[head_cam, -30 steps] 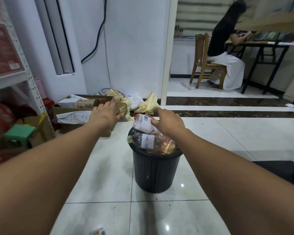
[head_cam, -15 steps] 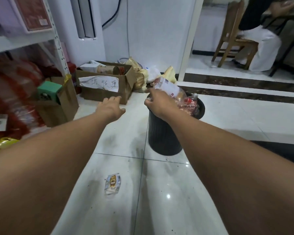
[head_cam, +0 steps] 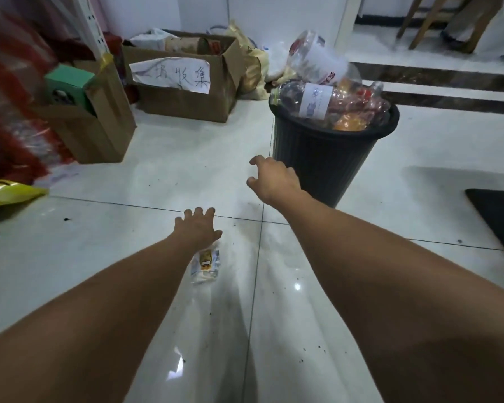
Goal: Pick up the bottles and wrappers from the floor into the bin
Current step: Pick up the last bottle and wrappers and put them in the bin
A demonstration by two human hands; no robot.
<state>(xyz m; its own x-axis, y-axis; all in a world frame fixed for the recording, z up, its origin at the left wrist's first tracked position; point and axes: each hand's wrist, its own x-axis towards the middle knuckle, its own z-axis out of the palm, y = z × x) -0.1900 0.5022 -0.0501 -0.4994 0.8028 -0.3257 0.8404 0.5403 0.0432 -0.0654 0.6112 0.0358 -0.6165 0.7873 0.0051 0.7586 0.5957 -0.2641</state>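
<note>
Storage corner of a tiled room: metal shelving [head_cam: 91, 23], labelled cardboard boxes [head_cam: 184, 101].

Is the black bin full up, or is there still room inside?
Full. The bottles are piled higher than the rim of the bin, and one clear bottle sits on top of the heap.

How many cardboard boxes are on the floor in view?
2. The labelled box sits by the wall, left of the bin. The taller box stands further left, a green carton at its top. Others may hide behind the clutter at left.
</note>
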